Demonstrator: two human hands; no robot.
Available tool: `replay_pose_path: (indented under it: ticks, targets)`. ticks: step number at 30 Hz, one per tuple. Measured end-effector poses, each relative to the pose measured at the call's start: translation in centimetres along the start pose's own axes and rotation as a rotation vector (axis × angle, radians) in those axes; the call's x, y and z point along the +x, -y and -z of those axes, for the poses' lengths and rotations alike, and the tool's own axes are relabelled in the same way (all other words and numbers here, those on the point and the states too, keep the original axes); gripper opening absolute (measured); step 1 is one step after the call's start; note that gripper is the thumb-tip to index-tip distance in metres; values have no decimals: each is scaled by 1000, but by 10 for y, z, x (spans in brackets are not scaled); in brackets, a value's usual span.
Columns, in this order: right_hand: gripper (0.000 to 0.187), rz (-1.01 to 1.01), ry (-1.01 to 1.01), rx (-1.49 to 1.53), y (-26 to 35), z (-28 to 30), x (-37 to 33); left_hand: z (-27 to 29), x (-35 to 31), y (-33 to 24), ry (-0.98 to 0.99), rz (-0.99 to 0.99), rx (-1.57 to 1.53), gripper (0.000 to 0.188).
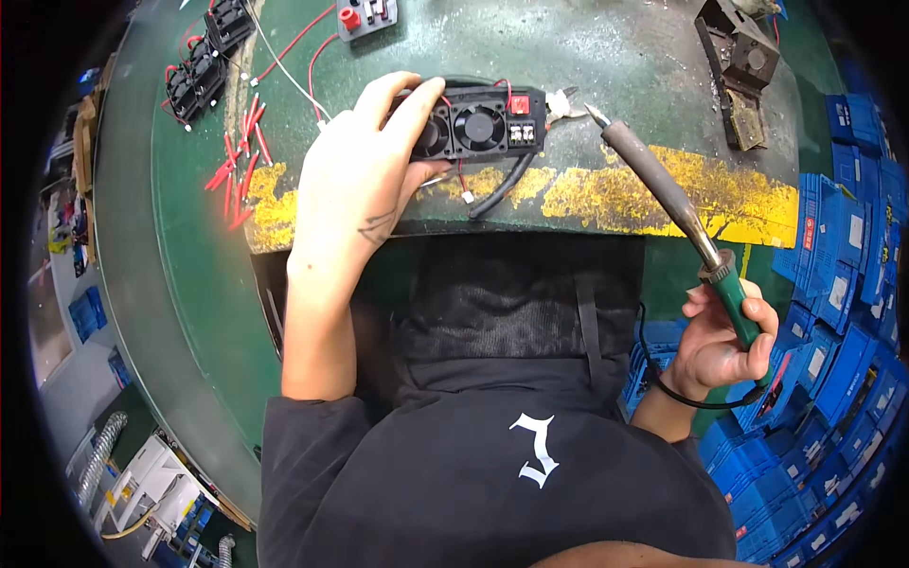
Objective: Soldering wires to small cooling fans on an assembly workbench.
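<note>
My left hand [365, 156] is closed around the left end of a black panel [533, 102] over the bench's near edge. Two small black fans [479, 128] are set in it, beside a red part [519, 105] and a pair of metal-fronted sockets [522, 133]. My right hand [727, 336] grips a soldering iron [653, 175] by its green handle, beyond the bench edge. The iron points up and left, its tip apart from the panel. Behind the panel's right end lie what look like cutting pliers [564, 104], partly hidden. A thick black cable [502, 187] hangs below the panel.
Red wire pieces [241, 161] and several more fans [208, 66] lie at left. A grey unit with a red knob [365, 17] stands at the back. A dark metal stand [743, 66] is at right. Stacked blue crates [833, 246] fill the right side.
</note>
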State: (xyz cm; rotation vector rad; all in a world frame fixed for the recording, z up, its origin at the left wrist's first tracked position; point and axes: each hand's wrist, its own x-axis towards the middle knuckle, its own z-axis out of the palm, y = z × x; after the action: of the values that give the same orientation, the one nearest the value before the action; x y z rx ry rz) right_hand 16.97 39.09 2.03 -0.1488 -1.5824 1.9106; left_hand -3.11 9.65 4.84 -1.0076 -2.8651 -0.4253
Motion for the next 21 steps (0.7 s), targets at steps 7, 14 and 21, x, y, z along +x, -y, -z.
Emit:
replay_pose_path:
  ticks: [7,14,21]
  targets:
    - [47,35,-11,-26,-1,4,-1,1,12,8,21,-46,27,66]
    - [43,73,-50,-33,12,-2,-5,-9,29,6,-67,2,-53,60]
    - [43,114,-126,-80,16,2,-8,-27,52,0,-162,-8,-40,59]
